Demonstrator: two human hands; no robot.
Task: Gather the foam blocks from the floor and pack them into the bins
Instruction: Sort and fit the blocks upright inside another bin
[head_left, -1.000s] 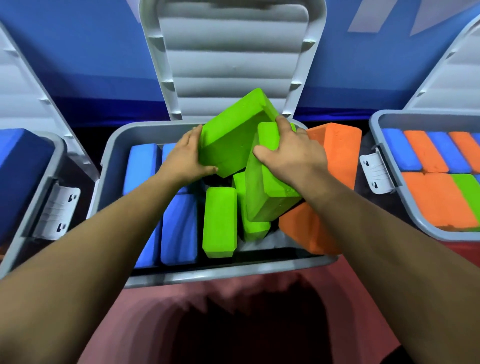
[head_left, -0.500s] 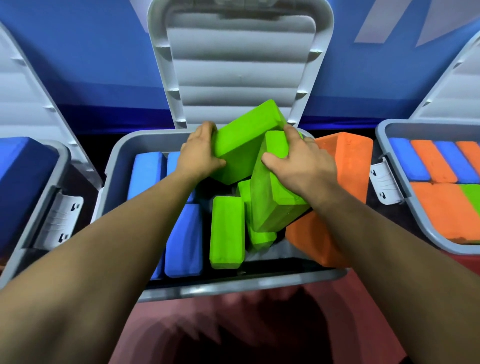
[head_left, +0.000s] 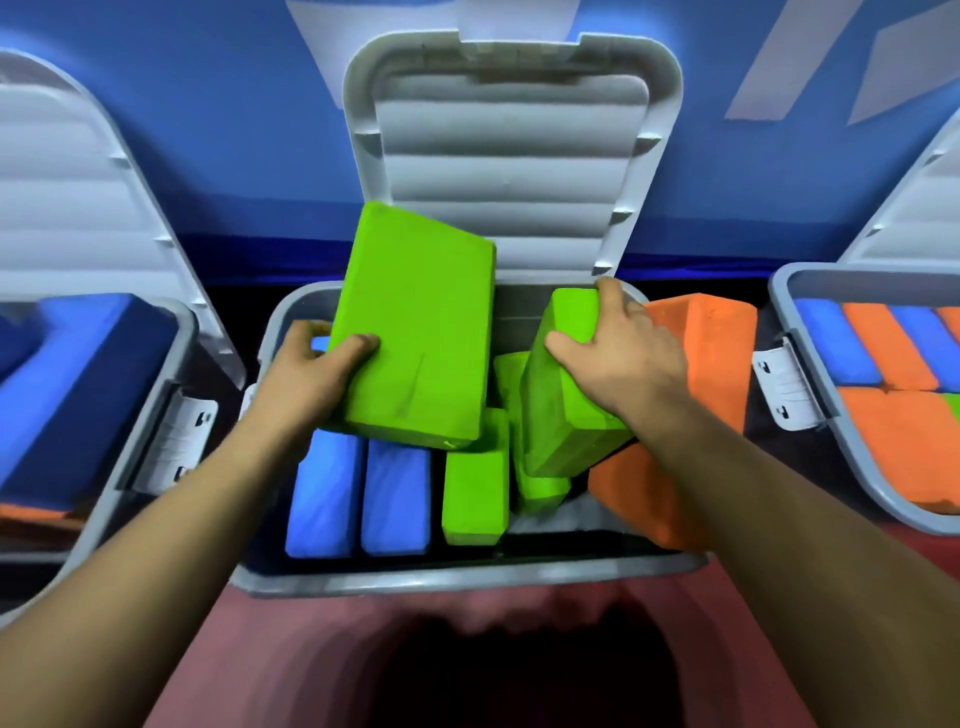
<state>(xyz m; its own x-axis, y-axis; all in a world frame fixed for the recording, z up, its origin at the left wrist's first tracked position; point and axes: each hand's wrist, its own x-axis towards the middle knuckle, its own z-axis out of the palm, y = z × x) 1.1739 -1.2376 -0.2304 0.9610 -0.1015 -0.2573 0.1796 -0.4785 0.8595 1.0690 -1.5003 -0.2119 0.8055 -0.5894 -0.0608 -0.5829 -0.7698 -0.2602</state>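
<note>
Head view: looking straight down into the middle bin (head_left: 467, 579), its lid (head_left: 509, 156) propped open at the far side.
Left hand (head_left: 311, 374): gripping the lower left corner of a big green block (head_left: 415, 332). The thumb lies across the broad face and the fingers are tucked behind, where I can't see them.
Where that block is: held up above the bin's left half, tilted back toward the lid, hanging over the blue blocks (head_left: 358, 499).
Why, I reckon: it's either up out of the way so the jumble underneath can get straightened, or about to go in on edge like the others.
Right hand (head_left: 623, 358): wrapped over the top end of a second green block (head_left: 561, 410), which stands on end and leans, just right of the bin's centre.
Why: looks like it's steadying that one so it doesn't flop over.
Arms: both forearms reach in over the bin's near rim, right palm facing down.
Packed so far: the blue blocks sit on edge at the bin's near left, with a flat green block (head_left: 475, 493) snug beside them.
Orange block (head_left: 711, 353): slumped at the bin's right rim, partly behind the right arm. Can't tell if it's fully inside.
Next door: the left neighbour bin (head_left: 189, 332) and right neighbour bin (head_left: 779, 301) flank the middle bin, both holding blocks.
</note>
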